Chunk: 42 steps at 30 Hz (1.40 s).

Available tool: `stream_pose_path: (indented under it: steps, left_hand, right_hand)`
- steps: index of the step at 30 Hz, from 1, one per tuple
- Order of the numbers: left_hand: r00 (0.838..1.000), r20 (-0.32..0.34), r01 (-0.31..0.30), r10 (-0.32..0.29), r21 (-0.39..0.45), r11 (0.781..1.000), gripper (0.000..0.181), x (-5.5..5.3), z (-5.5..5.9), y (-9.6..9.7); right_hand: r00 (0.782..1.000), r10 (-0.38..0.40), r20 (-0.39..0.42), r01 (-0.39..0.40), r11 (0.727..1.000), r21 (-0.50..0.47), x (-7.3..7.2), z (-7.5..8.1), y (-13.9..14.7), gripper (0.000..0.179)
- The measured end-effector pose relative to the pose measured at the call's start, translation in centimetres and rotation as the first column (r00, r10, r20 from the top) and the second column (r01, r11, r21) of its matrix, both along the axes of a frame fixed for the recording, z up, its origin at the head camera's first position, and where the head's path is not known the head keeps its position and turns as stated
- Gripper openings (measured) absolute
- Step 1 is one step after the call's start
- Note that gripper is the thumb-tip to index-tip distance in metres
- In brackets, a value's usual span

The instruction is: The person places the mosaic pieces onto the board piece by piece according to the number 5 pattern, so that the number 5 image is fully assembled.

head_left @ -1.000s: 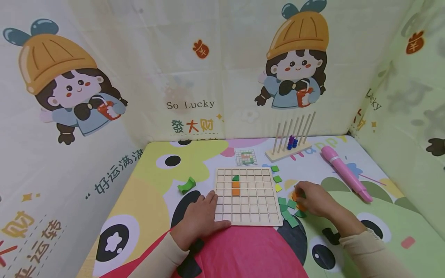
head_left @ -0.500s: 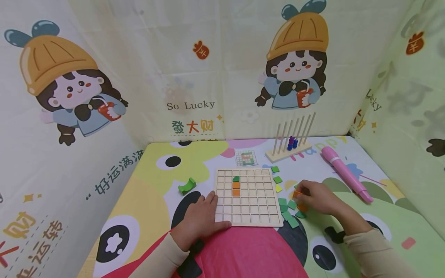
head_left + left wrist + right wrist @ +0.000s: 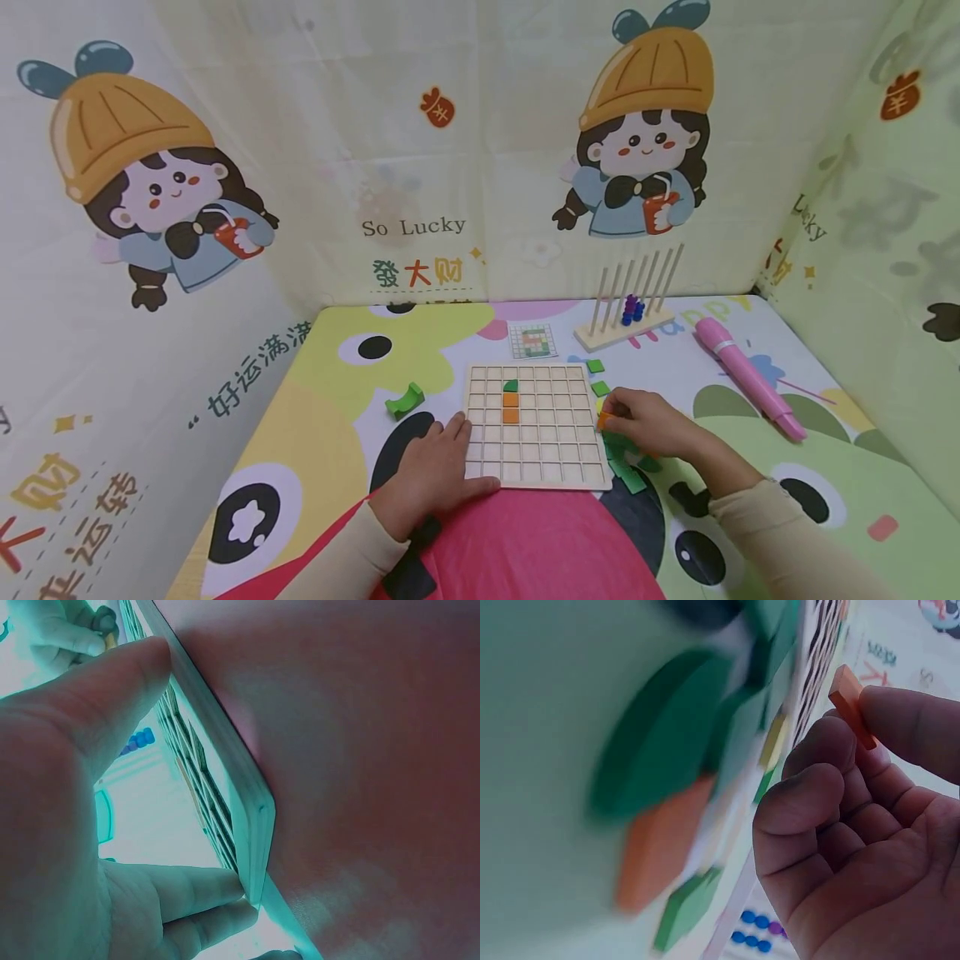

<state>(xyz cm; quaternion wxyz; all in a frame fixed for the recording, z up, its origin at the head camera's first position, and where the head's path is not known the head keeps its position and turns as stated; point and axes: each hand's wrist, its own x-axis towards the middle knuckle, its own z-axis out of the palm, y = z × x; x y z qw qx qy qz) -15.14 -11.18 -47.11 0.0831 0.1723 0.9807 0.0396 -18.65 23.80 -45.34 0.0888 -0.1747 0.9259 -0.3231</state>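
A wooden grid board (image 3: 555, 450) lies on the table with a green quarter-round tile (image 3: 511, 386) and two orange square tiles (image 3: 511, 407) in one column. My left hand (image 3: 435, 467) rests at its near left corner, fingers fairly straight against the left edge and thumb along the near edge. Just off the board's right edge, my right hand (image 3: 652, 423) pinches an orange tile (image 3: 851, 705) between thumb and fingers. Under that hand, partly hidden, lie several green tiles (image 3: 628, 477). The right wrist view shows a dark green rounded tile (image 3: 664, 735) and another orange tile (image 3: 664, 844).
Behind the board lies a small pattern card (image 3: 532, 342). A peg rack (image 3: 624, 329) with blue and purple beads stands at the back. On the right is a pink pen-shaped object (image 3: 750, 379); on the left, a green curved block (image 3: 405, 402). Green tiles (image 3: 595, 366) lie beside the board.
My right hand has lifted an orange tile from the loose pieces and moved left with it to the board's right edge. The left hand has stayed in place.
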Motion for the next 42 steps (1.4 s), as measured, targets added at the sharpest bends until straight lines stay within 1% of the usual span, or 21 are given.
stream_pose_path:
  steps: [3,7,10,14,20,22,26,32,37,42]
  left_hand:
    - [1.000,-0.006,0.006,-0.006,-0.006,1.000,0.107,0.0,0.0,0.0]
    - [1.000,-0.001,0.004,-0.004,-0.003,1.000,0.106,0.1,0.1,0.0]
    - [1.000,0.002,0.003,-0.003,-0.006,1.000,0.106,0.1,0.2,0.0]
    - [1.000,0.009,0.004,-0.004,-0.009,1.000,0.106,0.1,0.3,-0.1]
    - [1.000,0.008,0.003,-0.003,-0.014,1.000,0.106,0.0,0.4,0.0]
    - [1.000,0.007,0.005,-0.005,-0.018,1.000,0.106,0.0,0.5,0.0]
    - [1.000,0.003,0.003,-0.003,-0.018,1.000,0.105,0.0,0.5,-0.1]
    - [1.000,-0.003,0.004,-0.004,-0.024,1.000,0.106,0.0,0.4,-0.1]
    - [1.000,0.000,0.004,-0.004,-0.020,1.000,0.106,0.0,0.4,0.0]
    - [1.000,-0.009,0.006,-0.006,-0.019,1.000,0.106,0.1,0.5,0.1]
  right_hand:
    - [0.999,0.040,0.008,-0.040,0.999,-0.017,-0.3,0.2,-1.3,0.007]
    - [0.996,0.089,-0.004,-0.089,0.996,-0.013,-0.9,0.7,-3.2,0.005]
    - [0.994,0.106,-0.009,-0.106,0.994,0.003,-1.5,1.0,-4.7,0.004]
    - [0.993,0.118,0.011,-0.118,0.993,0.019,-2.5,1.1,-6.6,0.004]
    - [0.989,0.147,-0.004,-0.146,0.988,0.047,-4.0,0.7,-8.5,0.003]
    - [0.989,0.149,0.007,-0.149,0.987,0.053,-4.3,0.5,-8.9,0.004]
    - [0.988,0.155,0.023,-0.156,0.986,0.054,-4.5,0.2,-9.6,0.004]
    - [0.987,0.159,-0.009,-0.157,0.984,0.079,-4.5,0.1,-10.3,0.003]
    - [0.985,0.168,-0.021,-0.166,0.983,0.081,-4.4,0.1,-10.6,0.004]
    - [0.989,0.148,-0.026,-0.144,0.984,0.106,-4.3,0.1,-10.9,0.008]
